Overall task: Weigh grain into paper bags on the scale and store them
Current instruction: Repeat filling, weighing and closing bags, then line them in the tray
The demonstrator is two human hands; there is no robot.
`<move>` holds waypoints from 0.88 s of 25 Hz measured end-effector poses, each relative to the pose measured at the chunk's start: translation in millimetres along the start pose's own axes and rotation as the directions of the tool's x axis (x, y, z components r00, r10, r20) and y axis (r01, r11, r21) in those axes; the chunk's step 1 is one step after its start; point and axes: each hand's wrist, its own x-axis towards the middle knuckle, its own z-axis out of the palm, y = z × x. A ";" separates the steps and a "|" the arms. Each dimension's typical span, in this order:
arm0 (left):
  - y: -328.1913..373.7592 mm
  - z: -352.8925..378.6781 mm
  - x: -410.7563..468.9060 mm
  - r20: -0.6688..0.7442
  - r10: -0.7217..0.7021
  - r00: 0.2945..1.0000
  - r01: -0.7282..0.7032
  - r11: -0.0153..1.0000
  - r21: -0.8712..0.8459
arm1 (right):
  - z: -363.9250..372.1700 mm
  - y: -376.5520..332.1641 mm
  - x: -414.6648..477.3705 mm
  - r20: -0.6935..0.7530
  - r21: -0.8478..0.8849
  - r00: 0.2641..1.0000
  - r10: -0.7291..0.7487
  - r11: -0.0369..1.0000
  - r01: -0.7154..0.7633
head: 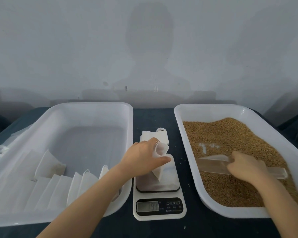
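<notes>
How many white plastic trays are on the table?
2. One white plastic tray, left of the digital scale, holds white paper bags; the other tray, right, holds brown grain.

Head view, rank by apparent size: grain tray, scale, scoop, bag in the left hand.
1. grain tray, by far the largest
2. scale
3. scoop and held bag: the scoop looks longer, but both are partly covered, so they are left unranked
</notes>
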 end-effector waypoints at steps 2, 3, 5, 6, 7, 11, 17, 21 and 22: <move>-0.7 0.0 0.1 0.005 -0.005 1.000 0.005 1.000 -0.002 | -0.1 0.6 -1.9 0.016 0.034 1.000 -0.011 0.999 0.010; -1.0 0.1 0.0 0.006 -0.007 1.000 0.007 1.000 -0.005 | -0.5 0.8 -3.0 0.030 0.057 1.000 -0.006 0.998 0.005; -1.4 -0.1 -0.3 0.005 -0.004 1.000 0.004 1.000 -0.013 | -1.3 0.9 -4.1 0.074 0.085 0.997 0.018 0.996 -0.024; -1.2 -0.4 -0.5 0.005 -0.003 1.000 0.003 1.000 -0.017 | -1.4 1.0 -3.6 0.097 0.082 0.995 0.034 0.996 -0.042; -0.9 -0.7 -0.7 0.007 -0.003 1.000 0.003 1.000 -0.020 | -1.4 1.4 -2.4 0.113 0.072 0.992 0.049 0.996 -0.057; 0.5 -1.8 -0.9 0.019 -0.013 1.000 0.013 1.000 -0.019 | -0.2 7.2 2.6 0.135 0.126 0.989 0.055 0.989 -0.073; 0.3 -1.0 -0.8 0.021 -0.021 1.000 0.021 0.999 -0.025 | 0.0 9.5 4.0 0.066 0.262 0.997 0.049 0.963 -0.064; -0.7 -0.4 -0.7 0.018 -0.025 1.000 0.025 0.999 -0.022 | 0.5 5.6 -2.3 0.057 0.462 0.995 -0.086 0.886 0.050; -0.8 -0.4 -0.7 0.019 -0.027 0.999 0.027 0.999 -0.021 | 0.2 4.4 -3.6 0.045 0.487 0.993 -0.106 0.871 0.071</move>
